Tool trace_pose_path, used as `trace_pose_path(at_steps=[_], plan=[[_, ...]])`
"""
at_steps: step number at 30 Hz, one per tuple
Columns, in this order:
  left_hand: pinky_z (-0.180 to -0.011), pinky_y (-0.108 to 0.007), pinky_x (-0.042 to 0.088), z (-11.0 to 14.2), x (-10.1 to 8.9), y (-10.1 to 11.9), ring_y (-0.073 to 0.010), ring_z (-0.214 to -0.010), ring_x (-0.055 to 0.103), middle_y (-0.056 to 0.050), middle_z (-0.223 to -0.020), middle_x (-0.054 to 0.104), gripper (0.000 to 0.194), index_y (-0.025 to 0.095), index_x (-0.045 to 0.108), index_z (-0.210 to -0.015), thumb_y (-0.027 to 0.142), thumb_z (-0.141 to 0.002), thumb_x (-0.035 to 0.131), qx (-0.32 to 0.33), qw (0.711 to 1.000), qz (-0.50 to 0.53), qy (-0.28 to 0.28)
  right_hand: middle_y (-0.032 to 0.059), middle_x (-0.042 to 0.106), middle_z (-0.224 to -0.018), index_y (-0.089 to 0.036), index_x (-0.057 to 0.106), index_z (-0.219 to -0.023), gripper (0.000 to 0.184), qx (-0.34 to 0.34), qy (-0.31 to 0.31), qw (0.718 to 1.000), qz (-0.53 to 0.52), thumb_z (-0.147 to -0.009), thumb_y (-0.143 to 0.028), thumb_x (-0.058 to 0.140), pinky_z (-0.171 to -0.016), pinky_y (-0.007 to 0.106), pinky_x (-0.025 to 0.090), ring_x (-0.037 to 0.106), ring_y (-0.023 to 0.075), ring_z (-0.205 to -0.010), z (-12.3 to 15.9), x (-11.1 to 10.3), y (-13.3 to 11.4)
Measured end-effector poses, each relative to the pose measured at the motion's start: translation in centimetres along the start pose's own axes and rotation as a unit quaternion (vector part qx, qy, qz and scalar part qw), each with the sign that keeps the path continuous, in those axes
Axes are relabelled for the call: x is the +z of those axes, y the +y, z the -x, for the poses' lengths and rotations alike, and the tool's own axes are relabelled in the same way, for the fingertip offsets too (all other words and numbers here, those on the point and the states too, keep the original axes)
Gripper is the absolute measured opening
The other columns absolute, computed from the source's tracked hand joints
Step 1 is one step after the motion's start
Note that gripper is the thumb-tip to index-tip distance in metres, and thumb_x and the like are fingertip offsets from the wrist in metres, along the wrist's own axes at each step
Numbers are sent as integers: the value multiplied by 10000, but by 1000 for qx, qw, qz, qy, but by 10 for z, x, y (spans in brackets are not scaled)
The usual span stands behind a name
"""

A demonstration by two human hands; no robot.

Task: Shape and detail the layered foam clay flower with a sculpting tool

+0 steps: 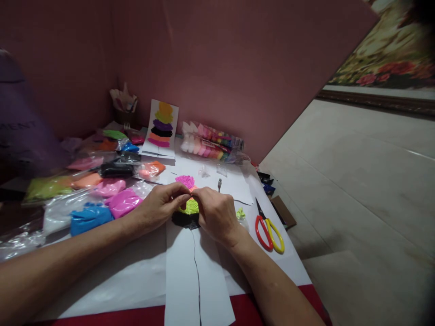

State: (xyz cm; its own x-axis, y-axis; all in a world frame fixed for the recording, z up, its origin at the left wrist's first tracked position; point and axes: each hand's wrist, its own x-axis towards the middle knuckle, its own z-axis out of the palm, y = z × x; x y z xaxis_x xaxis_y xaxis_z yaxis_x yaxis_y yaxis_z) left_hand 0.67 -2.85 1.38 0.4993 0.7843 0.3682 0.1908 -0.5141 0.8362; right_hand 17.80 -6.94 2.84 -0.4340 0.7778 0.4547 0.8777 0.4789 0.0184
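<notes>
Two bare forearms converge over a white-covered table (129,276), the left slanting in low from the near left corner, the right climbing more steeply from the near right. From where I stand, the person's left hand (165,206) is turned on its side, thumb and forefinger stretched toward the right hand (217,213), which arches back-up with knuckles bent and fingers curled under. The fingertips meet, both grips narrow; I cannot tell whether anything is pinched between them. Directly beneath, partly hidden, a layered clay-like piece (190,207) in magenta, orange, yellow and black lies on a white paper strip (180,276), its black band nearest the person. A dark line (197,274) runs from it down the paper. A small fork (219,184) lies just beyond the right hand, scissors (268,226) to its right, while bagged blue (91,222) and magenta (124,202) lumps sit left of the left hand.
</notes>
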Motion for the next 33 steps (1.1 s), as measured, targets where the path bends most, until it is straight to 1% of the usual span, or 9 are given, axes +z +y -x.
trace_pose_path(at_steps=[5, 13, 18, 22, 27, 33], plan=[[-565, -230, 429, 0, 1, 0, -121, -607, 543, 22, -657, 590, 129, 150, 628, -837, 243, -816, 541, -11, 1000, 2, 1, 56, 673, -855, -140, 619, -972, 198, 1, 2, 1000, -4, -828, -119, 486, -593, 284, 327, 605, 183, -739, 0, 0, 1], [-543, -237, 416, 0, 0, -2, -130, -586, 550, 11, -643, 605, 170, 151, 608, -805, 280, -850, 507, -2, 999, -34, 3, 53, 666, -842, -138, 616, -973, 232, -11, 0, 1000, -1, -791, -84, 481, -588, 287, 327, 607, 185, -738, 0, 1, 1], [-534, -228, 411, 0, 0, 1, -124, -579, 539, 17, -629, 586, 188, 156, 591, -764, 294, -857, 504, 3, 999, -36, 4, 54, 666, -839, -141, 610, -995, 201, -6, 15, 1000, 0, -854, -132, 467, -578, 292, 326, 612, 186, -725, 0, 1, 0], [-529, -227, 423, 0, 0, 1, -121, -566, 538, 23, -630, 585, 177, 162, 591, -780, 297, -856, 505, -8, 1000, -16, 4, 60, 677, -868, -142, 609, -989, 185, -2, 17, 1000, -8, -877, -147, 461, -603, 287, 336, 617, 183, -758, 0, 1, 0], [-529, -221, 426, 1, 0, -1, -113, -561, 525, 36, -622, 571, 135, 166, 607, -805, 267, -831, 521, -8, 1000, -4, 10, 52, 676, -847, -150, 609, -942, 152, 9, 14, 1000, 2, -865, -149, 478, -584, 292, 315, 612, 182, -735, 0, 0, -1], [-582, -245, 450, -1, 0, -1, -134, -629, 568, 5, -702, 638, 129, 164, 630, -842, 244, -813, 534, -10, 1000, -21, 3, 55, 675, -848, -152, 610, -933, 161, 14, 8, 1000, 4, -881, -169, 458, -578, 294, 311, 612, 182, -741, 0, -1, -1]])
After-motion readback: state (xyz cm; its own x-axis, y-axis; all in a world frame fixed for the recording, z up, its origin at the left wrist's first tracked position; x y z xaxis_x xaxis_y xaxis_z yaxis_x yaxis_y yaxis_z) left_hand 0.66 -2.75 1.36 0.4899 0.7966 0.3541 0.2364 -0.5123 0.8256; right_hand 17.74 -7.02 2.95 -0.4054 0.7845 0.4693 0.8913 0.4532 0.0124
